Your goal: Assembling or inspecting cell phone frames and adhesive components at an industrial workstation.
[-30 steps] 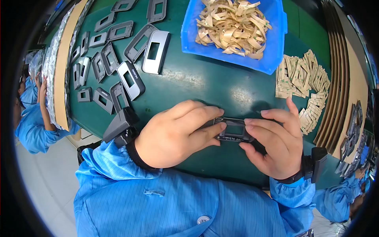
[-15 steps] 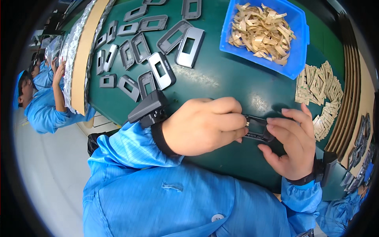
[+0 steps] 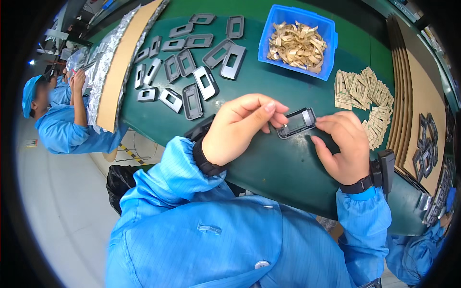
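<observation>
A dark grey plastic housing point(image 3: 301, 128) with a rectangular window lies in front of me between my hands, its inner side facing up. My left hand point(image 3: 242, 126) is at its left end, thumb and forefinger pinched together just above it and the other fingers curled down to the edge. Whatever that pinch holds, if anything, is too small to make out. Beside the right end, my right hand point(image 3: 343, 146) has its fingertips against the edge, with the thumb spread apart below them.
Several grey and silver housings point(image 3: 193, 101) lie scattered at the far left. A blue bin point(image 3: 322, 67) holds curled peeled strips point(image 3: 295, 45). Flat adhesive pieces point(image 3: 357, 89) are heaped to the right, near stacked cardboard point(image 3: 396, 96). Beyond the foil-lined board point(image 3: 127, 57), a person in blue point(image 3: 65, 125) works.
My left hand has turned and its thumb now shows on top of the forefinger. More of the housing is uncovered and it sits at a steeper angle. The whole view has shifted.
</observation>
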The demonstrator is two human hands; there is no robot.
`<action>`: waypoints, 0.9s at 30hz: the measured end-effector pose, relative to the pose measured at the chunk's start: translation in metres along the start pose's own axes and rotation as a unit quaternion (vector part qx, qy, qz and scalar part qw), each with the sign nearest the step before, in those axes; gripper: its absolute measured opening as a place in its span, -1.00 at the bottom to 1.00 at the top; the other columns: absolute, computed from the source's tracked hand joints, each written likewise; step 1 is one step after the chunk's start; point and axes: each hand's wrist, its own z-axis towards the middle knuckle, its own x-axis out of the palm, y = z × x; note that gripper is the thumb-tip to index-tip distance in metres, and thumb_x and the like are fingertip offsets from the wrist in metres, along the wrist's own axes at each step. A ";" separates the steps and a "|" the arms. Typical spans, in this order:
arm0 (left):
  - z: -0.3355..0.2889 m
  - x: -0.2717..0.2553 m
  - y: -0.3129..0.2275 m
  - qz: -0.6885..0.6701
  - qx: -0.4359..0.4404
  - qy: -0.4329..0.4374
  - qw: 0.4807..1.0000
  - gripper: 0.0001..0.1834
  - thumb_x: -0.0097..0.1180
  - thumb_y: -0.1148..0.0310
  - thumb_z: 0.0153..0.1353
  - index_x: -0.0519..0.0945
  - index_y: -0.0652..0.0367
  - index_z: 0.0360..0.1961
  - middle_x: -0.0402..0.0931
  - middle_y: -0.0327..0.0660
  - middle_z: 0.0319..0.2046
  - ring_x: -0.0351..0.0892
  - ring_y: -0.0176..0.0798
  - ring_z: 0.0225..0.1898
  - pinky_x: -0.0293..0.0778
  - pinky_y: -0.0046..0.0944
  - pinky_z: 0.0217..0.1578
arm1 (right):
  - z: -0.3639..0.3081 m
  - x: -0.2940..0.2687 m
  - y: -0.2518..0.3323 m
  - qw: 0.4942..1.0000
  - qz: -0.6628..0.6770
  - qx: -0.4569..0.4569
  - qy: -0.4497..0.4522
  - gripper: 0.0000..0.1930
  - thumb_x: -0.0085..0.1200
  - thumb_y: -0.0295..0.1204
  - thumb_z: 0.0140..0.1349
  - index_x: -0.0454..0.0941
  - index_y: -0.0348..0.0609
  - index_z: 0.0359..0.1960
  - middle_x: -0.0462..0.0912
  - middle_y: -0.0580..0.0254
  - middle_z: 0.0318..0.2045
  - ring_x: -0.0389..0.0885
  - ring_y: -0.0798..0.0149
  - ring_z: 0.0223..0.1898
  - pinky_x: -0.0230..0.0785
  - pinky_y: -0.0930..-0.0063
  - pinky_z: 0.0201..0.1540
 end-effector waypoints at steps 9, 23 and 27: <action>-0.013 0.001 -0.010 -0.108 -0.016 0.004 0.994 -0.82 -0.01 0.40 0.42 0.54 0.26 -0.08 0.46 -0.32 -0.43 0.39 -0.45 -0.35 0.33 -0.45 -0.27 | -0.013 0.001 0.007 0.990 0.106 0.086 0.025 -0.89 0.27 -0.58 0.00 0.57 -0.23 -0.44 0.60 0.18 -0.55 0.55 0.17 -0.57 0.39 0.34 -0.49; 0.003 0.035 0.004 0.400 0.100 -0.022 0.911 -0.82 0.14 0.48 0.25 0.55 0.34 -0.15 0.60 -0.18 -0.43 0.57 -0.38 -0.44 0.51 -0.35 -0.38 | -0.016 0.009 0.004 0.973 0.062 0.223 0.014 -0.91 0.22 -0.45 0.13 0.57 -0.17 -0.43 0.53 0.19 -0.67 0.53 0.16 -0.63 0.33 0.33 -0.55; 0.008 0.029 0.003 0.172 0.019 -0.011 0.985 -0.83 0.01 0.49 0.35 0.53 0.29 -0.08 0.55 -0.29 -0.36 0.49 -0.49 -0.35 0.46 -0.42 -0.28 | -0.014 0.006 0.007 0.962 0.082 0.258 0.025 -0.92 0.20 -0.47 0.14 0.58 -0.20 -0.43 0.56 0.18 -0.67 0.52 0.23 -0.67 0.32 0.39 -0.57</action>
